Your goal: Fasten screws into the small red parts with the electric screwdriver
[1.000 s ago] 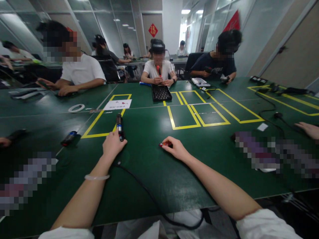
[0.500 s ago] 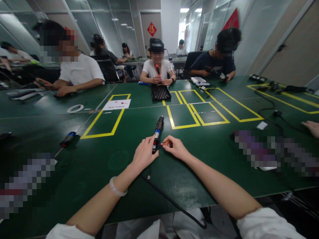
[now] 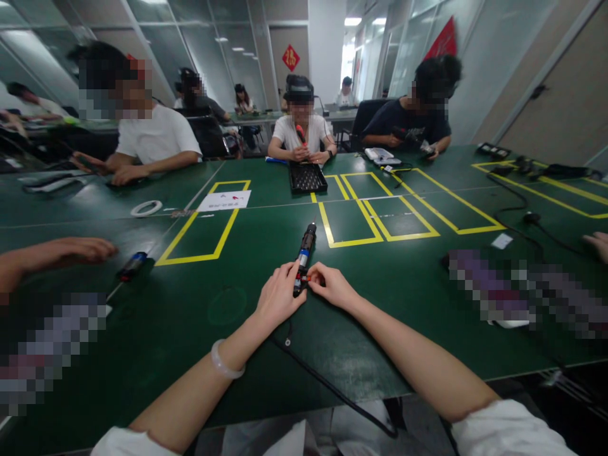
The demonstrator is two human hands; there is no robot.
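Observation:
My left hand (image 3: 280,292) is closed around the rear of a power-tool body (image 3: 306,247), a slim dark cylinder with a silver-and-blue motor section and red parts. It lies on the green table, its narrow tip pointing away from me. On the right side of the tool, my right hand (image 3: 331,285) pinches a small red-orange piece (image 3: 308,277) against the rear part; its exact kind is too small to tell. A black power cord (image 3: 327,383) runs from beneath my left hand over the table's near edge. Close to it lies a short lead with a ring terminal (image 3: 287,342).
Yellow tape rectangles (image 3: 354,242) mark the green table. To the left lie a similar motor body (image 3: 133,266) and a white ring (image 3: 145,208). A black tray (image 3: 308,178) stands before a person opposite. A co-worker's hand (image 3: 71,250) reaches in at left; another hand (image 3: 597,244) shows at right.
A co-worker's arm has come in from the left, towards the other motor body. My right hand has shifted slightly nearer the tool, still pinching the red-orange piece. The whole view has moved a little.

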